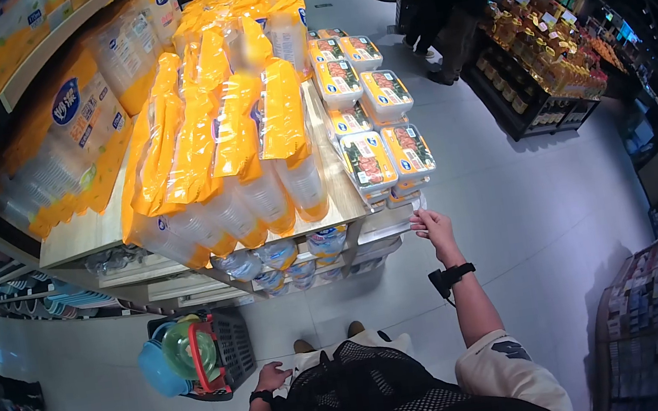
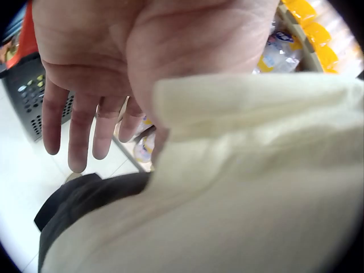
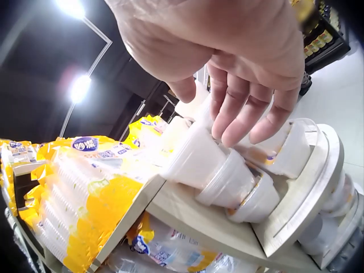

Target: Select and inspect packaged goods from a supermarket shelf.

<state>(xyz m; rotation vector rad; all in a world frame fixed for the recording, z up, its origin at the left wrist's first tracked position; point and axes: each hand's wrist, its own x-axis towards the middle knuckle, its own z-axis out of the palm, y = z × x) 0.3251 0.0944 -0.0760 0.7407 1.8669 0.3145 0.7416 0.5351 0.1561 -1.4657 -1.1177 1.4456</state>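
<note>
My right hand (image 1: 435,232) is by the corner of a display shelf, just below stacked plastic food containers (image 1: 366,158) with orange and white printed lids. In the right wrist view its fingers (image 3: 244,111) bend loosely downward, the thumb apart, overlapping the white tubs (image 3: 199,156); nothing shows in its grasp. Low at my side hangs my left hand (image 1: 270,375), near a dark shopping basket (image 1: 235,345). Its palm (image 2: 114,57) faces the left wrist camera, fingers loosely extended and holding nothing.
Orange-topped packs of clear plastic cups (image 1: 230,160) fill the wooden shelf (image 1: 98,236). The basket has a red handle (image 1: 208,353) and blue and green basins (image 1: 168,364). People in dark clothes (image 1: 457,7) stand near a bottle display (image 1: 543,49). Another stocked shelf (image 1: 653,294) is at right.
</note>
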